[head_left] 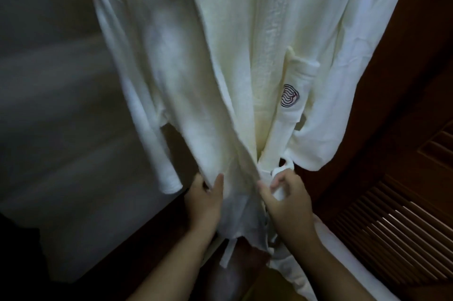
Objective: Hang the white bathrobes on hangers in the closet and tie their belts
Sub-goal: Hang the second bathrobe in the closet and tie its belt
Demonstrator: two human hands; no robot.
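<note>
A white bathrobe (245, 55) hangs in front of the person, filling most of the view; its top and any hanger lie above the frame, so how it is hung cannot be told. Its long axis runs straight up and down, collar end up, hem down near the forearms, with the open front facing the camera. A pocket with a stitched emblem (289, 96) sits on the panel toward the slatted wooden door (392, 222), and one sleeve (157, 148) drops loose on the other side, against a pale wall.

The left hand (204, 205) is closed on the edge of the front panel at about waist height, thumb laid over the cloth and fingers behind it. The right hand (286, 202) pinches the belt (282, 170) where it bunches into a loop at the waist, fingers curled around the strip. A loose belt tail (226, 253) dangles below, between the two wrists.

The cloth looks soft, thick and limp (towelling or waffle weave, by the look of it), light enough for one hand but prone to sag and swing. It should grip easily and not slip. The belt is best taken near the waist loop, close to where the knot must sit, with the panel edges held overlapped so the front stays shut while tying.
</note>
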